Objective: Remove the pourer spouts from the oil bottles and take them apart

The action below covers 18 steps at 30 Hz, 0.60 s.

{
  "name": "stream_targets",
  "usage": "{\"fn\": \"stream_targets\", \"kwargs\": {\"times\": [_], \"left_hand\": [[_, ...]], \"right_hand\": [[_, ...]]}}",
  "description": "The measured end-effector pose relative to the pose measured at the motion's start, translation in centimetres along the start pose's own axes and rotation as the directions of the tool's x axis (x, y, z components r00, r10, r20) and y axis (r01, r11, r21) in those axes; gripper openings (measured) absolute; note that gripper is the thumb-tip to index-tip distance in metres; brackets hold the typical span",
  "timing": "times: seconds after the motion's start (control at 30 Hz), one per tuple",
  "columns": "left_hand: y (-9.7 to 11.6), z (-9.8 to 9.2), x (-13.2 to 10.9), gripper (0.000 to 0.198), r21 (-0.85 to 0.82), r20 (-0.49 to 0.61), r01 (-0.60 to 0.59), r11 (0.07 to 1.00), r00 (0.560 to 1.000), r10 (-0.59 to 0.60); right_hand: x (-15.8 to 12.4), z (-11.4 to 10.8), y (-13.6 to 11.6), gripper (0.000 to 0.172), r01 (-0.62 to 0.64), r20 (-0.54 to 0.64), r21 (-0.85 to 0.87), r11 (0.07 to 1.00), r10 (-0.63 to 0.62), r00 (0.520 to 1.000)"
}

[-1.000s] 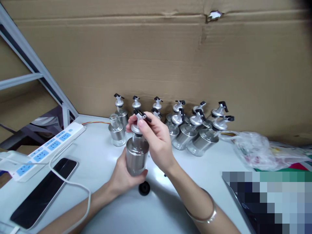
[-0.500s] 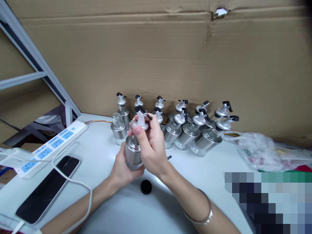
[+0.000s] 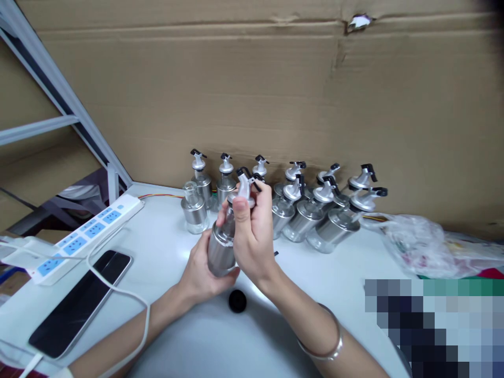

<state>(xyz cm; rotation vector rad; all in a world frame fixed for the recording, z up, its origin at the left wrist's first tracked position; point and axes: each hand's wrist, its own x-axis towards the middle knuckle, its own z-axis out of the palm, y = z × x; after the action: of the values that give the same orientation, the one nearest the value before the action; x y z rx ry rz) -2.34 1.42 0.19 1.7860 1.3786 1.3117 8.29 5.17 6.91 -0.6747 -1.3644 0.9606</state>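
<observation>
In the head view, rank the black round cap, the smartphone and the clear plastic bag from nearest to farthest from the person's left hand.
From the left hand, which grips the steel bottle:
1. Black round cap: on the table, just right of the wrist.
2. Smartphone: lying flat, off to the left.
3. Clear plastic bag: far over on the right.

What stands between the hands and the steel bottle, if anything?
Nothing visible. The left hand grips the steel bottle by its body, and the right hand holds its spout cap directly.
</observation>
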Motion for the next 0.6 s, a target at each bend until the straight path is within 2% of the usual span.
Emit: {"fn": "stream_targets", "kwargs": {"times": [0.37,0.5,0.6], "left_hand": [[0.2,-0.3,0.1,0.059,0.049,0.035,0.046,0.998,0.998,-0.047],[0.0,-0.2,0.1,0.060,0.050,0.069,0.044,0.998,0.996,-0.048],[0.0,-0.2,0.0,0.058,0.054,0.084,0.036,0.998,0.996,-0.040]], "right_hand": [[0.9,0.1,-0.6,0.029,-0.110,-0.081,0.192,0.975,0.128,0.988],[1.2,0.0,-1.1,0.037,-0.209,-0.105,0.273,0.939,0.245,0.964],[1.7,-0.3,-1.3,0.045,-0.296,-0.072,0.308,0.904,0.332,0.940]]}}
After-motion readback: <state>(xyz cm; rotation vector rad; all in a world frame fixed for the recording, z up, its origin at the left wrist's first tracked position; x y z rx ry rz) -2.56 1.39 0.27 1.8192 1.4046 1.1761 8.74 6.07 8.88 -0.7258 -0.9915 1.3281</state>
